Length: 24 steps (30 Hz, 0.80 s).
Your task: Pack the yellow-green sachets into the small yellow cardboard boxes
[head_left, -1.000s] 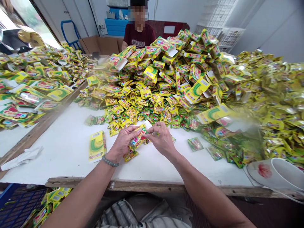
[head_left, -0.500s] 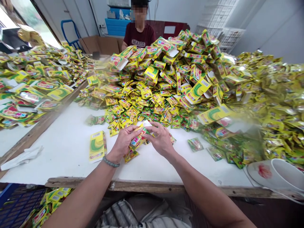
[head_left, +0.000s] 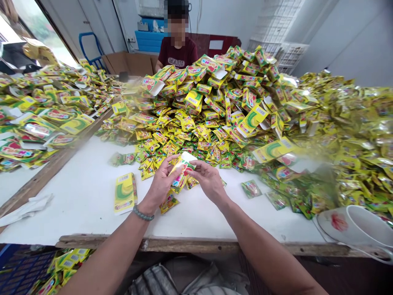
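Note:
Between both hands, above the white tabletop (head_left: pixel 92 192), is a small yellow printed carton (head_left: pixel 181 169) with a white flap sticking up at its top. My left hand (head_left: pixel 160 182) grips its left side, thumb across the front. The fingers of my right hand (head_left: pixel 209 180) pinch its right edge near the flap. Small candy sachets lie under and beside the hands, among them a yellow sachet (head_left: pixel 168 203) below my left hand. Another yellow carton (head_left: pixel 124 191) rests flat to the left. A green sachet (head_left: pixel 251 188) lies right of my right hand.
A tall heap of cartons (head_left: pixel 211 78) rises behind loose sachets (head_left: pixel 181 135). More cartons (head_left: pixel 46 114) fill the left table past a wooden strip (head_left: pixel 66 151). Sachets (head_left: pixel 365 151) cover the right side, near a white flowered mug (head_left: pixel 333 223). A person (head_left: pixel 177 53) sits opposite.
The carton in my hands now shows more of its front and its raised white flap. My right fingers have shifted along its edge. The view has tilted slightly.

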{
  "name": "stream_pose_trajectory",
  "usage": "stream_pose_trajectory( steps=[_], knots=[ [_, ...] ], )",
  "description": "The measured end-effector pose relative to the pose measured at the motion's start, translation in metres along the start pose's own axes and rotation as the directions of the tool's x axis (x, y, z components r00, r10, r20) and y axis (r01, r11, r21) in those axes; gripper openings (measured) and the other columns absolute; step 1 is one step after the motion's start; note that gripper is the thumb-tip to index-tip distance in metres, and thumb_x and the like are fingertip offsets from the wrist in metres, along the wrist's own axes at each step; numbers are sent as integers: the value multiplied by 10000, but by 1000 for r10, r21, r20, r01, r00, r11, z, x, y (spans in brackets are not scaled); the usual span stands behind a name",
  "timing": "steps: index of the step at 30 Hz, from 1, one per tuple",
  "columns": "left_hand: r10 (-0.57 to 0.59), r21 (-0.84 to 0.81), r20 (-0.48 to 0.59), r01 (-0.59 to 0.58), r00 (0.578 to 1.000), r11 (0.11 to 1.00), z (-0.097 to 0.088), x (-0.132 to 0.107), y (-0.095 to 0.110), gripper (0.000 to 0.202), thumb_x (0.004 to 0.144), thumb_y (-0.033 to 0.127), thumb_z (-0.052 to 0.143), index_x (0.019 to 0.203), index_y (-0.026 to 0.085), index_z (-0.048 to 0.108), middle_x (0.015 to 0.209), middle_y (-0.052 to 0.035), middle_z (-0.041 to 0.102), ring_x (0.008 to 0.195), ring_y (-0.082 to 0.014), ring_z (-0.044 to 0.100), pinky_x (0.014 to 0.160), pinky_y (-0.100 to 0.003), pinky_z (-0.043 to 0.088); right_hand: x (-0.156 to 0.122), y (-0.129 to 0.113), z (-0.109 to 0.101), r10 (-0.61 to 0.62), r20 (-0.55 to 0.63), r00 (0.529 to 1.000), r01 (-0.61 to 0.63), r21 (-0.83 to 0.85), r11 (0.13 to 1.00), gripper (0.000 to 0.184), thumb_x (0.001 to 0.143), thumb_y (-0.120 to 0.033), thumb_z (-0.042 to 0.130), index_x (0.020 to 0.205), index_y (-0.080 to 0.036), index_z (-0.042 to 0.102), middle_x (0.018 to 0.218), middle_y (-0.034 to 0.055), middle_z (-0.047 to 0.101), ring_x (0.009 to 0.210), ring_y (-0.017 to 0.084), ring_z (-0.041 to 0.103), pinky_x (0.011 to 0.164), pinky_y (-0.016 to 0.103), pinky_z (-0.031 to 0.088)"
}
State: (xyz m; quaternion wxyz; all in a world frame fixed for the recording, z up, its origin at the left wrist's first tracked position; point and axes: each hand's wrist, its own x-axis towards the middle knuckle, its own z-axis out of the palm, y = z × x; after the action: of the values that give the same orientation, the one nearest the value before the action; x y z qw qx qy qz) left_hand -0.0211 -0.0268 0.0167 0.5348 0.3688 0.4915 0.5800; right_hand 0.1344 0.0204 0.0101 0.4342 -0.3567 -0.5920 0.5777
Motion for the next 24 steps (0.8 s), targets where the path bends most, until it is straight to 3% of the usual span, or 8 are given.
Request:
stream_pose_trajectory(
  steps=[3,6,10,13,15,19,21,24],
  knots=[
    [-6,118,137,-11,991,993,-1,-2,0,726,751,354,807,1374,254,448,929,-8,681,766,-147,638,693,-237,501,1,-2,2,16,-21,1000,-11,193,981,456,726,-440,796,1089,-255,594,849,11,716,809,194,687,807,354,561],
    [-12,124,184,-11,983,992,-3,-3,0,667,770,325,796,1330,260,440,906,6,664,749,-130,617,686,-223,501,1,-1,2,-2,-33,999,8,188,982,390,717,-416,802,1005,-254,595,851,13,711,819,191,687,814,342,551],
    [-11,28,176,6,984,1000,-5,-5,-2,543,765,326,797,1193,250,471,881,17,658,710,-118,607,655,-215,509,0,4,2,-86,-29,996,84,-57,995,255,822,-449,670,946,-227,671,871,39,701,833,196,658,779,325,526],
    [-73,-71,173,86,982,994,-3,-6,-2,507,741,345,809,1120,257,483,870,34,636,644,-116,607,613,-240,531,-3,5,2,-119,23,993,120,-275,954,263,885,-451,588,820,-212,678,787,31,675,776,184,625,738,305,503],
    [-96,-102,168,115,981,988,-1,-6,-2,511,724,350,820,1097,257,484,872,38,633,627,-118,613,602,-249,537,-4,4,2,-96,24,995,98,-245,964,289,890,-488,585,835,-212,651,770,24,669,748,174,615,707,290,499],
    [-57,-16,108,59,992,998,3,-5,-2,622,702,361,840,1157,241,433,864,14,672,661,-139,643,597,-232,515,-2,-1,-2,-51,52,997,52,-24,998,422,840,-538,654,1131,-237,604,946,42,723,801,178,652,743,307,524],
    [-42,74,48,39,998,997,3,-5,-3,729,683,369,856,1216,240,376,816,18,683,639,-147,647,572,-220,489,-1,-4,-6,-62,81,995,71,-116,991,365,843,-518,658,1074,-235,668,980,44,732,850,192,658,795,328,518],
    [-33,160,16,30,999,987,0,-6,-7,767,675,379,861,1242,233,366,726,46,667,581,-138,629,544,-204,448,1,-7,-10,-53,85,995,72,-228,971,329,888,-511,596,860,-216,739,843,22,730,807,192,648,756,320,506]
  ],
)
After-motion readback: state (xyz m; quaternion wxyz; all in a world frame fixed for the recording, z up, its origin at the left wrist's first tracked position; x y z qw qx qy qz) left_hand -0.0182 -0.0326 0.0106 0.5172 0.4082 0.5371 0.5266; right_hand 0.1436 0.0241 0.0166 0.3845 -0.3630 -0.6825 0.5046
